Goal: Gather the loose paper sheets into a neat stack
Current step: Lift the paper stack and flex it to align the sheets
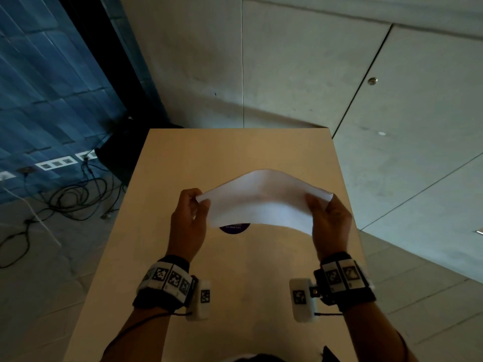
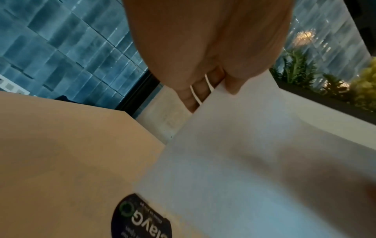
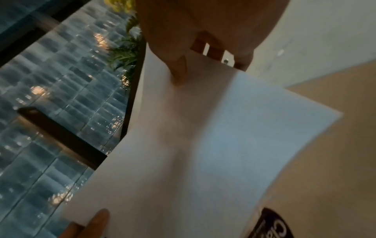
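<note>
A bundle of white paper sheets (image 1: 261,202) is lifted above the tan table (image 1: 235,270), bowed upward in the middle. My left hand (image 1: 193,205) pinches its left edge, thumb on the near face. My right hand (image 1: 324,212) grips the right edge the same way. In the left wrist view the sheets (image 2: 254,161) run away from my left hand (image 2: 227,80), with separate sheet edges showing between the fingers. From the right wrist, the paper (image 3: 203,153) hangs under my right hand (image 3: 193,64), and a fingertip of the other hand shows at its far corner.
A dark round sticker (image 1: 234,228) lies on the table just under the paper. The table's far edge (image 1: 235,129) meets a pale wall. Cables and floor sockets (image 1: 57,163) lie on the floor to the left.
</note>
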Motion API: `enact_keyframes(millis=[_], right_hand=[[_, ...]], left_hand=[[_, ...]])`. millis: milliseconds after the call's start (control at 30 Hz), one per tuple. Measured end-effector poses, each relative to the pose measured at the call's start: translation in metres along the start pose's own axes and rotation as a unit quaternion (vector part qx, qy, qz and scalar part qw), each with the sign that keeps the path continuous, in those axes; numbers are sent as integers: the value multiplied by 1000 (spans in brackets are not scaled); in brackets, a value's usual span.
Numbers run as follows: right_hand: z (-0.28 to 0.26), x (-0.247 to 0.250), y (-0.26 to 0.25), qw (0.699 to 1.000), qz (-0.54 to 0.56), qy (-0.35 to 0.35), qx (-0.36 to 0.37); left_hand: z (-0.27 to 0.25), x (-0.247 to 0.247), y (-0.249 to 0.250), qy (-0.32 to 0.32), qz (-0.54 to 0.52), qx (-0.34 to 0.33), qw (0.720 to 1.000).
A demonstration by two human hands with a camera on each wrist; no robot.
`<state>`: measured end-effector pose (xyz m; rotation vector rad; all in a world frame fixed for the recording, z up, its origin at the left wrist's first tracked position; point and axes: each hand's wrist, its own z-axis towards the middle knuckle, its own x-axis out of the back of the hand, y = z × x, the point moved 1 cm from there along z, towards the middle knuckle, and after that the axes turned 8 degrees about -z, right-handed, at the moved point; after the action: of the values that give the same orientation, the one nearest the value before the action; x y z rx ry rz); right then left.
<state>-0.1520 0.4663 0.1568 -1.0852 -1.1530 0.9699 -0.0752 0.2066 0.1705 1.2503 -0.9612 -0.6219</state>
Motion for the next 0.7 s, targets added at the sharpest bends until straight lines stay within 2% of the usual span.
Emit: enact_keyframes(millis=[133,200,300,367,467,600,700], right_hand=[[-6,-8,12,998,20,52,-20],[-11,-13,28,998,5,38,-47],[-25,-21,61,987,-98,0,-126],[-34,-25,77,979,-121,-29,-164],[-35,-23,81,978,-126,-24,-166],[-31,-16,64,987,-65,1,-144],[-34,-20,74,984,-95,-15,-149]], left_hand=[[-17,-7,-12,44,30,-39,998],[-23,-8,-29,33,53,-42,997],[-34,-13,-60,-13,61,12,998],[-37,-16,-69,-15,62,30,998],[-35,-17,-65,0,56,24,998],[-29,-17,-58,20,39,-9,999],[-33,-22,-69,-3,44,29,999]])
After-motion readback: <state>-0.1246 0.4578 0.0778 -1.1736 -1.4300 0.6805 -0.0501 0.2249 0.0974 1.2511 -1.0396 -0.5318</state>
